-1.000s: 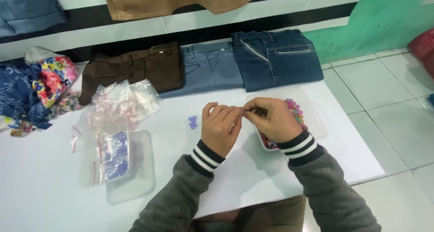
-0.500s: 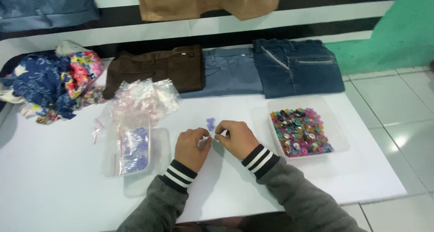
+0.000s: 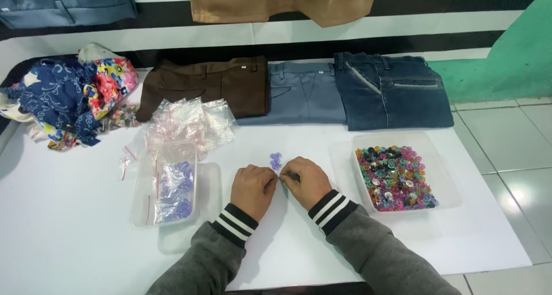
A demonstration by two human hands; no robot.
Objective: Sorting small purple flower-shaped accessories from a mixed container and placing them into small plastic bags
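White tabletop (image 3: 69, 232), folded trousers along back edge. Your left hand (image 3: 253, 190) and right hand (image 3: 306, 181) meet, fingers curled tight; anything pinched stays hidden. Small purple buttons (image 3: 275, 160) lie just beyond fingertips. Clear box of bagged purple buttons (image 3: 167, 186) partly filled; clear tray of mixed coloured buttons (image 3: 395, 177) well stocked.

You work under bright, even overhead light that leaves the white tabletop (image 3: 69, 237) almost washed out at seven o'clock. Only soft, short shadows sit under your left hand (image 3: 253, 190) and right hand (image 3: 306, 181). A pale sheen lies on the glossy white floor tiles (image 3: 517, 157) at three o'clock. The centre is fairly sharp, though the multicoloured buttons in the clear plastic tray (image 3: 394, 178) stay grainy. Straight edges bow slightly near the frame's borders.
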